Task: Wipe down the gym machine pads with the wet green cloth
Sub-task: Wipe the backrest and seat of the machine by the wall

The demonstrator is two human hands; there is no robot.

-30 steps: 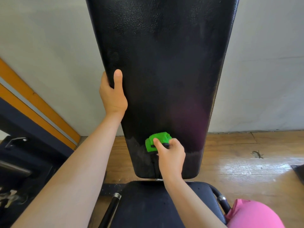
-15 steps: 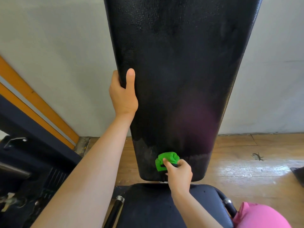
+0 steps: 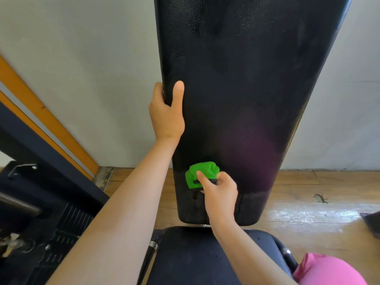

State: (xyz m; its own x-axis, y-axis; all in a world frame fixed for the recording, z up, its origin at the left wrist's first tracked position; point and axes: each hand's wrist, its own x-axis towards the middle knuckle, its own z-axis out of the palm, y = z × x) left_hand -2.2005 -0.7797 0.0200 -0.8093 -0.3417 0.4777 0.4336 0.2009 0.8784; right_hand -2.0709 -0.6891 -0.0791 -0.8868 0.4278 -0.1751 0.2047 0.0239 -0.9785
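my right hand (image 3: 221,197) is closed around the wet green cloth (image 3: 200,174), bunched into a small wad, thumb laid across its front and fingers curled behind, pressing it flat against the lower part of the black back pad (image 3: 246,89). the cloth sits left of the pad's centre line, a little above the pad's rounded bottom edge. my left hand (image 3: 167,114) is clamped on the pad's left edge higher up, thumb lying upward along the front face and the fingers wrapped round behind, out of sight. the two hands are well apart, the left one above and to the left of the right.

the pad is tall, textured black vinyl, tilted up and away from me and running out of the top of the view. just below the cloth there is a small dark slot in the vinyl, and the lower strip of the pad looks duller and streaked. beneath the pad's bottom edge is the black seat pad (image 3: 195,260), with chrome-tipped handles at either side. at the bottom right corner is something pink (image 3: 333,270), i cannot tell what. behind is a grey wall (image 3: 82,68) and a wooden floor (image 3: 308,212); to the left an orange-and-grey stripe slants down past dark machine framing (image 3: 41,212).
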